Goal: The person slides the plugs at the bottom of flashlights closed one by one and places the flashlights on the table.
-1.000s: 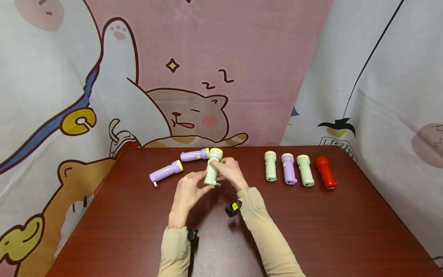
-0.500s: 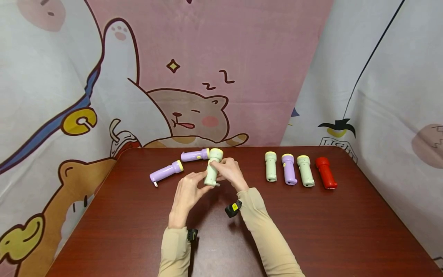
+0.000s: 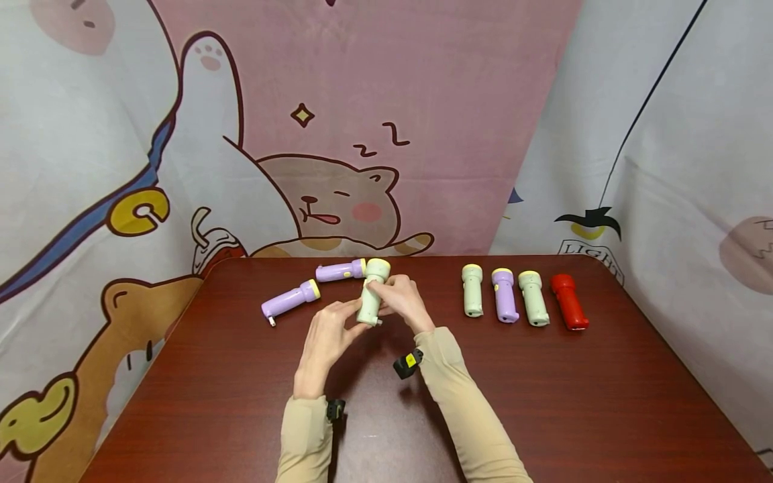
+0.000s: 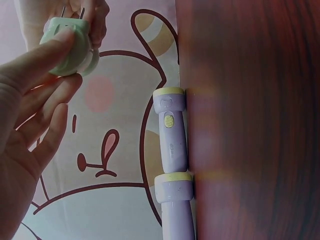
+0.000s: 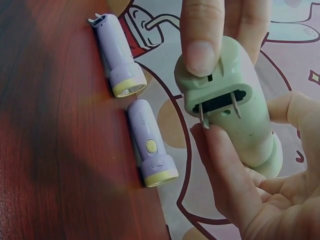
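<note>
Both hands hold a pale green flashlight (image 3: 369, 305) above the table, its wide head pointing away from the person. From its tail stick two metal plug prongs (image 5: 235, 106), clear of their dark slot in the right wrist view. My left hand (image 3: 327, 337) pinches the tail end, the thumb (image 5: 201, 54) pressing close to the slot. Around the flashlight's body, my right hand (image 3: 403, 303) keeps a grip from the right side, with one fingertip near the prongs. Left of the hands lie two purple flashlights (image 3: 290, 300), the nearer one with its prongs out.
At the right of the brown table (image 3: 580, 402) several flashlights stand in a row: a green one (image 3: 472, 290), a purple one (image 3: 504, 295), another green one (image 3: 533, 298) and a red one (image 3: 569, 301). A cartoon-printed cloth (image 3: 459, 134) hangs behind the table.
The prongs of the held flashlight reach less far to the right in the head view than a second ago. The flashlight has shifted very slightly; both hands stay nearly still.
</note>
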`<state>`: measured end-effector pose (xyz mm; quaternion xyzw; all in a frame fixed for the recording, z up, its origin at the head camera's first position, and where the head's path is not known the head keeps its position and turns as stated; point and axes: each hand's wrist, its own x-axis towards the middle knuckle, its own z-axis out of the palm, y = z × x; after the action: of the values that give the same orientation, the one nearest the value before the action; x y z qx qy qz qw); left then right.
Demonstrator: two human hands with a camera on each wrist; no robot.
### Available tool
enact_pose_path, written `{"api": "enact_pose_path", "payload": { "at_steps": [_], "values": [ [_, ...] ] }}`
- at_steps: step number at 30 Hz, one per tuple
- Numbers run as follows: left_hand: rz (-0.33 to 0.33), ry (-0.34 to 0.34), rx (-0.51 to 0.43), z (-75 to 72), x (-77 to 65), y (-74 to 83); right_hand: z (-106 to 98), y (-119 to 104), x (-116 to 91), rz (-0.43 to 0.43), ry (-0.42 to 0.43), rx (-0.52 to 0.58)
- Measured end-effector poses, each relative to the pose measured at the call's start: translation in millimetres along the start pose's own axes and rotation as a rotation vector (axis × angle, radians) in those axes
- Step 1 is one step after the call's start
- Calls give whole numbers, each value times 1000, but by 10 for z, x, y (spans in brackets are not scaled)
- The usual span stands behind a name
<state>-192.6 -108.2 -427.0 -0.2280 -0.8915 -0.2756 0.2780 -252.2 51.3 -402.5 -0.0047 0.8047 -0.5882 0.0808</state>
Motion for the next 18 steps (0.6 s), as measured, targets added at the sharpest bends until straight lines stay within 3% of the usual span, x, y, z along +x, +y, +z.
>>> {"api": "enact_pose_path", "payload": {
  "at_steps": [18],
  "values": [
    [-13, -28, 16, -15, 3, 7, -9, 5, 8, 5, -16, 14]
  ]
}}
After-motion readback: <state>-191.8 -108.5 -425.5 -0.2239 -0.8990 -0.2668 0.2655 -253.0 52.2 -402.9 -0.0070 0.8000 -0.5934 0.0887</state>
